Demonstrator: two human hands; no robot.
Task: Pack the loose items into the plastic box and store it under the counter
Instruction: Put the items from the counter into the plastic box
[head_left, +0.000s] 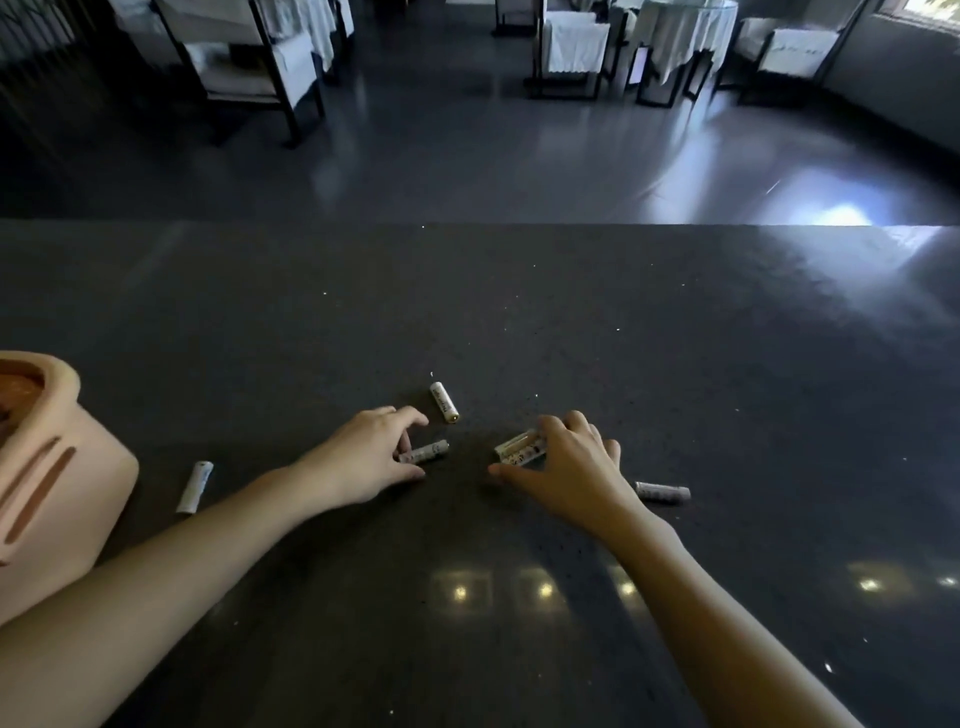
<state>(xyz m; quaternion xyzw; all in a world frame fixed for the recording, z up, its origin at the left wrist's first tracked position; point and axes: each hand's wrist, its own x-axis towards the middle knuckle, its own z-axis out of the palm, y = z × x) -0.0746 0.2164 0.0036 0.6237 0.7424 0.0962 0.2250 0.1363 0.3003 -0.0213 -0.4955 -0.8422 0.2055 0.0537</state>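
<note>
On the dark speckled counter (675, 338), toward its near edge and about midway along it, a person is working both bare hands among loose white batteries. The left hand (371, 454) is curling its fingers over the left end of the middle battery (428, 451), with the thumb lying on the counter just beside it, so the hand is closing round that cell. The right hand (569, 467) is bending its fingers over the right ends of a pair of batteries (517, 448) lying side by side and touching; its thumb is stretching out toward the near edge, apart from them, and whether the pair is leaving the surface cannot be told. A far battery (444, 401) is lying alone just beyond the left hand's fingertips, its metal end pointing toward the near edge. A left battery (195, 487) is lying near the counter's left edge, just beside the pink plastic box (78, 467), which is standing at that edge with two brown slots showing in its side. A right battery (663, 491) is lying just behind the right wrist. Each cell is carrying dark print, too small and blurred to read.
</note>
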